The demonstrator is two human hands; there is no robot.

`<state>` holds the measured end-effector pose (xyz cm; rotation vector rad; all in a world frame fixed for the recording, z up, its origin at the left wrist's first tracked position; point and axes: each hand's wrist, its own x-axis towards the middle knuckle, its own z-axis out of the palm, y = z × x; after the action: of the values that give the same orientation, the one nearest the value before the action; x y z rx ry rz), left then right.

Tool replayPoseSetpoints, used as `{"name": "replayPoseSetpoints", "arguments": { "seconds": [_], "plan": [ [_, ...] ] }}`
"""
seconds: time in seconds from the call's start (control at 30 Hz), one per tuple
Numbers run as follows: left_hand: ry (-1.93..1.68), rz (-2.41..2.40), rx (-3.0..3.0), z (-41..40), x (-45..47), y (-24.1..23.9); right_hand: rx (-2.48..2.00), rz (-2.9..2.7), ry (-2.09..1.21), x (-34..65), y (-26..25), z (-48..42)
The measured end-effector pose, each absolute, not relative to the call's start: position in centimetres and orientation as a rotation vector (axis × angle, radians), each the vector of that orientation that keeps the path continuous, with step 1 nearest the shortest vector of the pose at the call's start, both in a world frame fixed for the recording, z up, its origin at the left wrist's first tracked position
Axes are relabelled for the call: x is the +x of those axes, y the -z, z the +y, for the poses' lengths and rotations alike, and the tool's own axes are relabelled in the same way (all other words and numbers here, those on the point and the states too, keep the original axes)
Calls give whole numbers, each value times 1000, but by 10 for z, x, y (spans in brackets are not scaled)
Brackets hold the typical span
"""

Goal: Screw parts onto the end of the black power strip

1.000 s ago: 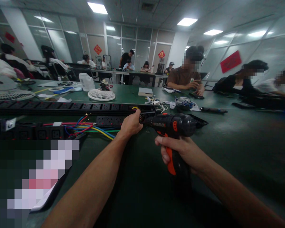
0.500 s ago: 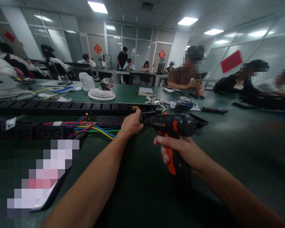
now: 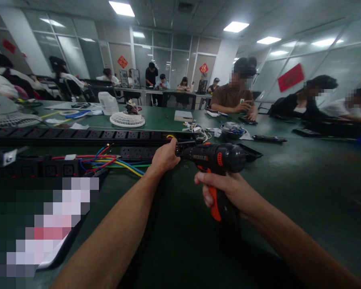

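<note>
My right hand (image 3: pixel 228 188) is wrapped around the grip of a black and orange cordless drill (image 3: pixel 213 156), which points left and away from me. The drill's tip meets the end of a black power strip (image 3: pixel 136 153) beside my left hand; the exact contact is hidden. Curled over that end of the strip, my left hand (image 3: pixel 165 154) holds it, with most of its fingers out of sight. Red, blue, yellow and green wires (image 3: pixel 108 159) lie left of it.
A longer black socket strip (image 3: pixel 78 134) runs across behind my left hand. Further back are a white fan grille (image 3: pixel 127 119), a white box (image 3: pixel 183 116) and tangled white cables (image 3: pixel 198 130). A person in a brown shirt (image 3: pixel 225 96) sits across the green table (image 3: pixel 303 180).
The whole view has shifted very slightly, so everything sits a little further left. Both hands keep their hold, and the drill stays at the strip's end.
</note>
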<state>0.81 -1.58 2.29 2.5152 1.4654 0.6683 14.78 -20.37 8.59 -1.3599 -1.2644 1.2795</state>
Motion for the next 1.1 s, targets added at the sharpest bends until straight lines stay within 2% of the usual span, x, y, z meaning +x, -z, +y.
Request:
{"name": "replayPoseSetpoints", "arguments": {
  "seconds": [1.1],
  "plan": [
    [-658, 1489, 2523, -15, 9, -22, -1353, -1273, -1271, 147, -86, -203]
  ]
}}
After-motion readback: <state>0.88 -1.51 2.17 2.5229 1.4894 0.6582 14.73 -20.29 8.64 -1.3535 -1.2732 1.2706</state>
